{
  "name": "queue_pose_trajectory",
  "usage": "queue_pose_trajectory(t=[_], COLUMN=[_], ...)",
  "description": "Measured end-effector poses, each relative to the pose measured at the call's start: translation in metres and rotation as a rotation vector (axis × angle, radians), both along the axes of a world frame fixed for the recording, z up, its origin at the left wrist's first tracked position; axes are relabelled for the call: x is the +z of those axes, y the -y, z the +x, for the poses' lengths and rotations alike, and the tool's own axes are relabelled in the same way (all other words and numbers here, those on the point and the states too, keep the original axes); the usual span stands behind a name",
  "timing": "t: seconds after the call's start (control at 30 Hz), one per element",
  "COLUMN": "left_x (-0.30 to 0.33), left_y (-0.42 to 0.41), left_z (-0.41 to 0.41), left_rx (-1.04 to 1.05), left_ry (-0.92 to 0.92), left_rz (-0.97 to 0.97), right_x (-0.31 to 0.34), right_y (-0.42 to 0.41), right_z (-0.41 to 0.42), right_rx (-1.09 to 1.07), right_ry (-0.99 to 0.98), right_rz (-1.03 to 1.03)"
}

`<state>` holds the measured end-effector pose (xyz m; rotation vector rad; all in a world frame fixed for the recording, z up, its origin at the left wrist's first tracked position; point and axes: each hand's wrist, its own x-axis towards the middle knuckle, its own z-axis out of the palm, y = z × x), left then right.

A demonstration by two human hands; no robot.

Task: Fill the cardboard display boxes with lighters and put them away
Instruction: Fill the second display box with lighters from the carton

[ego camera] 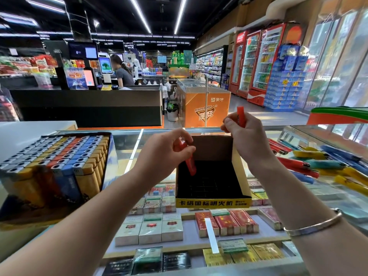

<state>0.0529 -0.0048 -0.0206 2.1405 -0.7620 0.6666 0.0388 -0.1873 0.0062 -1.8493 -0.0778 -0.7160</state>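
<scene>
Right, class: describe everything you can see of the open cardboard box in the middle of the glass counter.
The yellow-fronted cardboard display box stands upright on the glass counter, its brown back flap raised. Black print runs along its front lip. Inside, a dark slotted grid looks empty. The left hand lowers a red plastic lighter into its back-left corner.

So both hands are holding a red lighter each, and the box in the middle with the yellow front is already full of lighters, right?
Not quite. The head view shows the box in the middle with empty black slots. The left hand lowers its red lighter in as the first one. The right hand does hold a second red lighter.
</scene>
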Motion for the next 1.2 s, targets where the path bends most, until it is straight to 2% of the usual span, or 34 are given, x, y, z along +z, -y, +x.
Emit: queue_pose_trajectory(t=[0.27, 0.33, 0.43, 0.53, 0.73, 0.83, 1.0, 1.07, 1.13, 1.2], left_x=[0.013, 0.011, 0.005, -0.001, -0.006, -0.005, -0.002, -0.001, -0.001, -0.001], left_y=[-0.001, -0.002, -0.004, -0.005, -0.002, -0.002, -0.004, -0.004, -0.005, -0.005], left_z=[-0.004, -0.002, 0.003, 0.006, 0.008, 0.011, 0.012, 0.011, 0.009, 0.005], left_rx=[-0.267, -0.234, -0.072, 0.026, 0.118, 0.146, 0.124, 0.119, 0.114, 0.107], left_ry=[-0.348, -0.301, -0.115, 0.057, 0.225, 0.213, 0.087, 0.059, 0.043, 0.042], left_rz=[-0.051, -0.074, -0.112, -0.048, 0.075, 0.102, 0.087, 0.083, 0.082, 0.088], right_x=[-0.003, -0.004, -0.004, -0.004, -0.006, -0.007, -0.007, -0.008, -0.005, 0.0], right_y=[0.003, 0.003, 0.002, 0.001, 0.002, 0.002, 0.002, 0.002, 0.001, 0.001], right_z=[0.002, 0.003, 0.003, 0.003, 0.005, 0.005, 0.005, 0.005, 0.003, 0.002], right_rx=[-0.016, -0.012, 0.012, 0.019, 0.031, 0.039, 0.05, 0.021, -0.009, 0.073], right_ry=[-0.036, -0.05, -0.074, -0.084, -0.103, -0.107, -0.1, -0.037, 0.06, 0.079], right_rz=[-0.055, -0.076, -0.101, -0.129, -0.148, -0.148, -0.149, -0.126, -0.072, 0.081])
